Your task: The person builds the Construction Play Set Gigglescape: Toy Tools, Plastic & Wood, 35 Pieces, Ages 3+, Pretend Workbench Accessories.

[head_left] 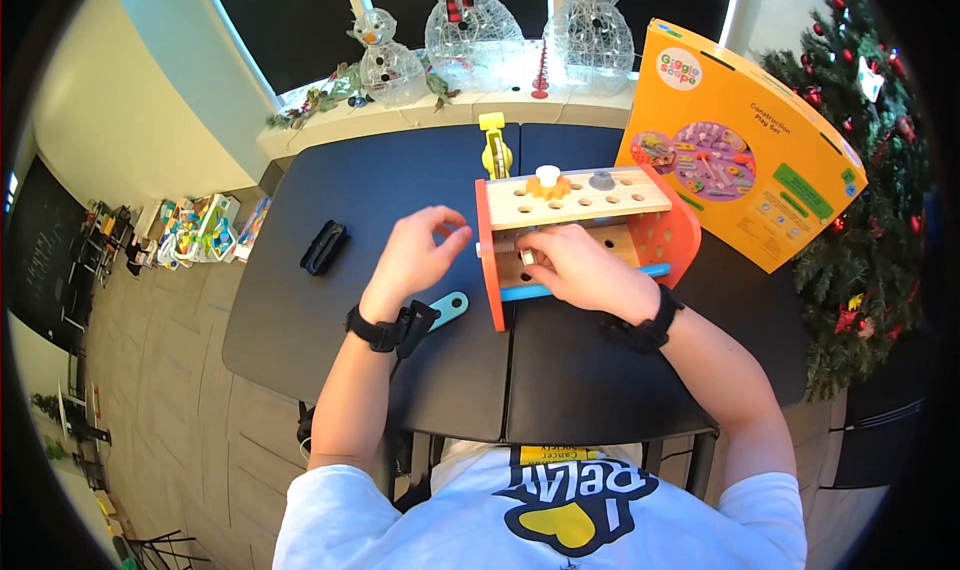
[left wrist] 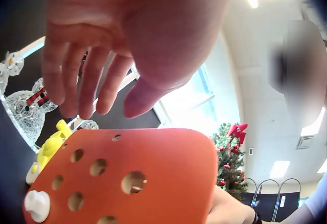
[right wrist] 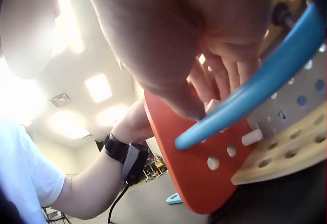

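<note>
A toy workbench with orange-red end panels [head_left: 680,232], a pale wooden top [head_left: 590,202] and a blue bar [head_left: 530,292] stands on the table. Reaching in under its top, my right hand [head_left: 585,270] pinches a small white piece [head_left: 528,257] between thumb and fingers near the left panel; that piece [right wrist: 212,105] is partly hidden by the fingers in the right wrist view. My left hand [head_left: 425,250] hovers just outside the left panel [left wrist: 168,168], fingers loosely bent and holding nothing. A white knob [left wrist: 37,206] sticks out from this panel's outer face.
On the workbench top sit an orange gear with a white knob [head_left: 548,178] and a grey piece [head_left: 601,180]. A yellow-green tool [head_left: 495,148] stands behind. A teal tool [head_left: 450,310] and black object [head_left: 323,248] lie at left; an orange box [head_left: 740,140] stands at right.
</note>
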Demonstrator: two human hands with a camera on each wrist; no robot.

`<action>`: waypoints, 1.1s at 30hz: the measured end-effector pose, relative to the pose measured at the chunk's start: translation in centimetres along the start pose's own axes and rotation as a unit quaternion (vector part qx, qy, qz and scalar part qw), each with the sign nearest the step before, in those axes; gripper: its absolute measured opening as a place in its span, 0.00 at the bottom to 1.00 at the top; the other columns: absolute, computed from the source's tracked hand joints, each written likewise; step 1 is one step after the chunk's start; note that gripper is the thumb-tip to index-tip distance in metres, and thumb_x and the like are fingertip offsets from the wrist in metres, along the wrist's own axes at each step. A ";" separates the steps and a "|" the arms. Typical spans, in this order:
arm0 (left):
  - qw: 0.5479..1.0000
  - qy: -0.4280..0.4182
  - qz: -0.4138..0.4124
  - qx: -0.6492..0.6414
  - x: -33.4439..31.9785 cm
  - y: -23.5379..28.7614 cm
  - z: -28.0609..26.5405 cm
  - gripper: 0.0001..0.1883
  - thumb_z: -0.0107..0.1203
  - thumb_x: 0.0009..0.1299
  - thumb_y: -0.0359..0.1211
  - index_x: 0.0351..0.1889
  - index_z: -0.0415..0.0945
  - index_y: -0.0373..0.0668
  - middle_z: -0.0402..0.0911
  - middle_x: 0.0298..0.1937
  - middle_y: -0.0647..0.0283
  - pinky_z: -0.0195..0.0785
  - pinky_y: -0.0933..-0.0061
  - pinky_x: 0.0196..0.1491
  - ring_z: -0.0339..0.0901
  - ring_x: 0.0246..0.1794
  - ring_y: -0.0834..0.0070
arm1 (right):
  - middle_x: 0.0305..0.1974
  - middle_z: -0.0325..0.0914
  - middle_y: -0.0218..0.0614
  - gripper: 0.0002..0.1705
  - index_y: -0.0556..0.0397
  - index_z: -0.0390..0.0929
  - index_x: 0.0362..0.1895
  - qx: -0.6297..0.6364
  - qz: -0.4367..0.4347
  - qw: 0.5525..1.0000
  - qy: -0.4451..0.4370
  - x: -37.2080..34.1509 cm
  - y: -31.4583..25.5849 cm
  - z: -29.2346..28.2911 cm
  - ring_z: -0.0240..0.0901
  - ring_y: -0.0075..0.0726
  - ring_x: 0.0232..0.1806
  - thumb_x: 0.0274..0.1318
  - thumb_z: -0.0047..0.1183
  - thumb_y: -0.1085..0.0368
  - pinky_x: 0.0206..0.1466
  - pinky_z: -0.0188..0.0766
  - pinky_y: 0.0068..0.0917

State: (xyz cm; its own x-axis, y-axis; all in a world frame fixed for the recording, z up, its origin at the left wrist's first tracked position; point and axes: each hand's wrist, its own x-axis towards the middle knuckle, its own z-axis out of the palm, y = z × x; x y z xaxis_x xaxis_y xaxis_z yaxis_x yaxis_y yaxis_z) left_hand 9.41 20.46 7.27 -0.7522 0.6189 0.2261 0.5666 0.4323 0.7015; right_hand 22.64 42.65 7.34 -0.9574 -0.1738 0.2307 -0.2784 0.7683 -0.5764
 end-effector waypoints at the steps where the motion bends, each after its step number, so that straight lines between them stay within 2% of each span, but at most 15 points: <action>1: 0.999 -0.014 0.018 0.025 0.1 -1.1 0.5 0.13 0.62 0.72 0.35 0.47 0.84 0.36 0.88 0.42 0.52 0.78 0.62 0.45 0.86 0.39 0.61 | 0.38 0.83 0.53 0.14 0.64 0.80 0.49 0.006 0.024 1.000 -0.013 0.5 0.1 0.1 0.83 0.56 0.44 0.60 0.58 0.69 0.49 0.78 0.44; 2: 0.999 -0.041 -0.018 0.021 0.2 -1.0 0.6 0.14 0.61 0.74 0.36 0.49 0.84 0.35 0.88 0.42 0.50 0.78 0.60 0.47 0.86 0.40 0.59 | 0.37 0.83 0.54 0.14 0.64 0.80 0.48 0.011 0.049 0.998 -0.025 0.8 0.2 0.2 0.82 0.57 0.45 0.60 0.58 0.69 0.49 0.78 0.45; 5: 0.994 -0.067 -0.083 0.009 0.4 -1.2 1.1 0.14 0.59 0.74 0.36 0.51 0.84 0.35 0.89 0.41 0.50 0.78 0.60 0.47 0.87 0.40 0.60 | 0.39 0.83 0.56 0.14 0.65 0.79 0.48 -0.020 0.040 0.999 -0.027 1.7 1.3 0.9 0.82 0.60 0.46 0.60 0.58 0.69 0.51 0.77 0.46; 8: 0.992 -0.084 -0.089 0.004 0.6 -1.3 1.4 0.14 0.58 0.75 0.35 0.50 0.85 0.35 0.89 0.39 0.50 0.78 0.61 0.46 0.87 0.39 0.61 | 0.42 0.82 0.56 0.15 0.64 0.77 0.49 -0.030 0.080 0.996 -0.008 2.3 1.9 1.6 0.81 0.61 0.48 0.60 0.59 0.68 0.53 0.76 0.47; 11: 0.989 -0.117 -0.090 -0.014 0.9 -1.4 1.8 0.13 0.57 0.75 0.34 0.49 0.85 0.34 0.89 0.36 0.50 0.78 0.61 0.45 0.87 0.38 0.61 | 0.45 0.82 0.55 0.18 0.64 0.75 0.51 -0.027 0.109 0.994 -0.002 2.7 2.1 2.0 0.80 0.60 0.50 0.60 0.60 0.67 0.55 0.76 0.46; 14: 0.990 -0.107 -0.087 -0.016 0.6 -1.3 2.4 0.13 0.57 0.75 0.33 0.48 0.85 0.34 0.88 0.34 0.52 0.78 0.62 0.45 0.87 0.36 0.61 | 0.46 0.82 0.53 0.18 0.63 0.76 0.50 -0.043 0.107 0.993 -0.025 3.3 2.7 2.5 0.80 0.58 0.51 0.59 0.61 0.66 0.55 0.75 0.45; 20: 0.998 -0.050 -0.040 0.003 -0.2 -1.3 3.2 0.13 0.58 0.74 0.33 0.47 0.85 0.33 0.88 0.38 0.46 0.78 0.60 0.47 0.87 0.40 0.51 | 0.46 0.82 0.51 0.18 0.61 0.76 0.50 -0.016 0.134 0.990 -0.033 3.9 2.8 2.9 0.80 0.55 0.52 0.58 0.62 0.67 0.56 0.76 0.43; 23: 0.998 -0.049 -0.050 0.000 -0.3 -1.4 3.5 0.13 0.59 0.73 0.33 0.48 0.85 0.33 0.88 0.40 0.44 0.78 0.58 0.48 0.86 0.42 0.47 | 0.47 0.82 0.51 0.17 0.61 0.76 0.51 -0.025 0.111 0.993 -0.017 4.1 3.7 3.6 0.80 0.55 0.52 0.58 0.61 0.69 0.57 0.76 0.43; 29: 0.997 -0.047 -0.050 0.022 -0.2 -1.6 3.9 0.12 0.59 0.72 0.31 0.48 0.85 0.34 0.87 0.39 0.43 0.78 0.57 0.49 0.86 0.43 0.47 | 0.46 0.82 0.50 0.17 0.61 0.76 0.51 0.071 0.079 0.994 0.002 4.1 4.1 3.9 0.80 0.54 0.50 0.57 0.61 0.74 0.54 0.76 0.44; 33: 0.997 -0.051 -0.036 0.036 0.0 -1.9 4.1 0.11 0.57 0.70 0.28 0.47 0.85 0.34 0.87 0.39 0.42 0.78 0.56 0.49 0.85 0.43 0.45 | 0.46 0.82 0.52 0.16 0.62 0.75 0.51 0.044 0.111 0.992 -0.028 4.2 3.9 3.8 0.80 0.55 0.48 0.58 0.57 0.76 0.52 0.75 0.45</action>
State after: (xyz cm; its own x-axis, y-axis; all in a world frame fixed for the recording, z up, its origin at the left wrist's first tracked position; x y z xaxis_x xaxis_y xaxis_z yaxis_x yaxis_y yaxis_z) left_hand 9.70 22.34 3.12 -0.7555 0.6467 0.1049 0.5386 0.5219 0.6615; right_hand 17.21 42.62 3.08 -0.9979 -0.0427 0.0478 -0.0638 0.7354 -0.6746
